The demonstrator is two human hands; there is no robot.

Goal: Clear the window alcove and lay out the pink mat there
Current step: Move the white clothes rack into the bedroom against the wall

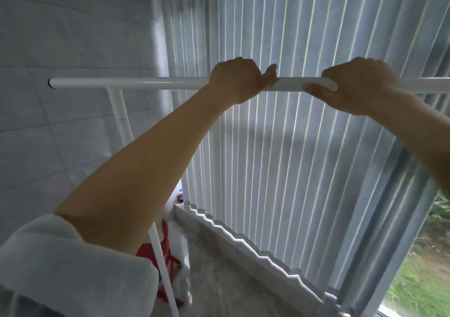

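Observation:
A white clothes rack stands in the window alcove, its horizontal top bar point(136, 83) crossing the view at chest height. My left hand point(237, 80) grips the bar near its middle, fingers curled over the top. To its right, my right hand point(358, 85) grips the same bar with the thumb underneath. A slanted white upright point(120, 119) of the rack runs down from the bar at the left, behind my left forearm. No pink mat is in view.
Vertical blinds point(304, 158) cover the window behind the bar. A tiled wall point(60, 97) is on the left. A red and white bag point(168, 260) lies on the grey floor point(219, 280) by the rack's foot. Small bottles point(180, 196) stand in the corner of the sill.

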